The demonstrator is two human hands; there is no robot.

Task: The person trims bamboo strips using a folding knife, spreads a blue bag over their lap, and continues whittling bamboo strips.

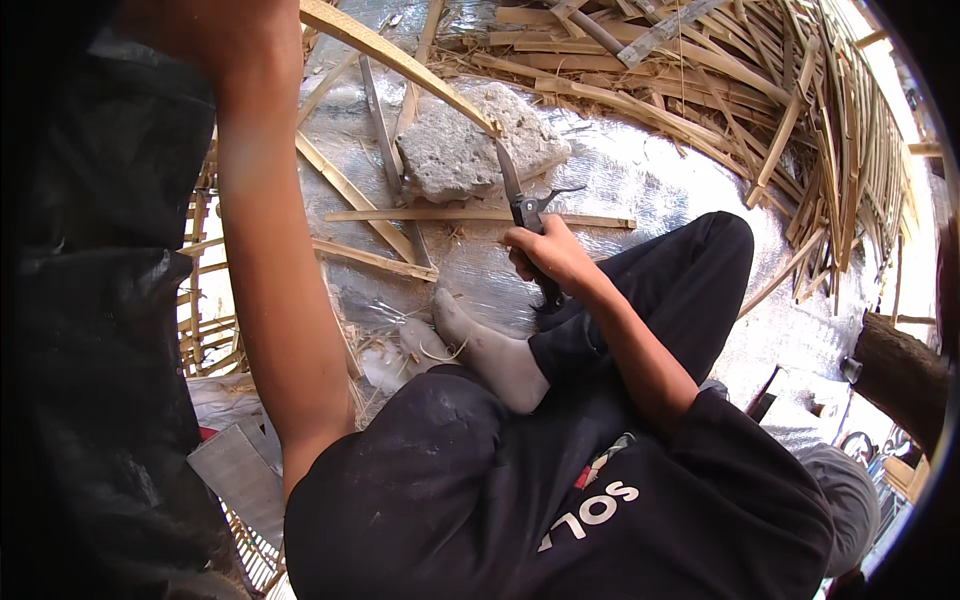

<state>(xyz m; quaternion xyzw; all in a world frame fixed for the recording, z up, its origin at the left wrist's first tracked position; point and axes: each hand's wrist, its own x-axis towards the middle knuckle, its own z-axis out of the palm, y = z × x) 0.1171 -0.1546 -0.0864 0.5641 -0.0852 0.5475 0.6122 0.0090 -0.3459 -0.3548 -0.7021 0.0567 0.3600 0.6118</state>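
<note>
- Right hand (552,255) wrapped round black-handled knife (527,210), blade up-frame.
- Left hand (205,30) blurred, cut off at top edge; can't tell its grip.
- Pale wooden strip (400,60) slants from near left hand, end over grey stone (465,155), right at blade tip.

Matt wd strip (402,58), rough stone blk (452,152)
</note>
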